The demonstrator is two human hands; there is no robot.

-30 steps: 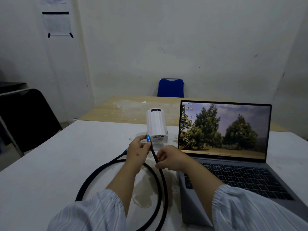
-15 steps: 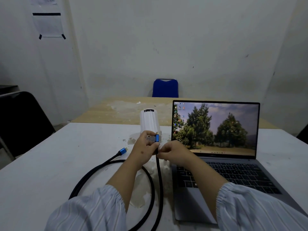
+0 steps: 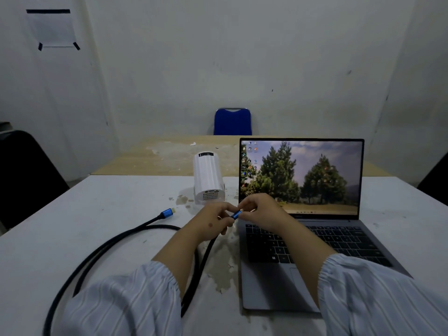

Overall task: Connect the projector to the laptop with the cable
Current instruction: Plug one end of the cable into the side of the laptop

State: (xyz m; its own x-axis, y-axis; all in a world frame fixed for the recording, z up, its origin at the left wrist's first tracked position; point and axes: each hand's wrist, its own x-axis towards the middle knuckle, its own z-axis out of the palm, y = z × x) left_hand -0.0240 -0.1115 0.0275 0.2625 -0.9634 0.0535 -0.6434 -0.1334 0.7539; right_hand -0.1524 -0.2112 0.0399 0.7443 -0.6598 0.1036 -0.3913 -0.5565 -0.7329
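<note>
A small white projector [image 3: 208, 177] stands on the white table [image 3: 97, 214], its ported back face toward me. To its right sits an open laptop [image 3: 315, 214] with a tree wallpaper lit. A thick black cable [image 3: 109, 246] loops over the table; one blue plug [image 3: 167, 212] lies free to the left of the projector. The other blue plug [image 3: 236, 215] is held between both hands in front of the projector, near the laptop's left edge. My left hand [image 3: 213, 220] grips it from the left and my right hand [image 3: 260, 212] pinches its tip.
A blue chair [image 3: 232, 122] stands behind a wooden table [image 3: 157, 156] at the back wall. A black chair [image 3: 26, 175] is at the left, another dark chair edge [image 3: 436, 180] at the right. Worn patches mark the table surface near the projector.
The held plug has come away from the projector's back, down and right toward the laptop's left edge. Both hands moved with it. The camera view shifted slightly.
</note>
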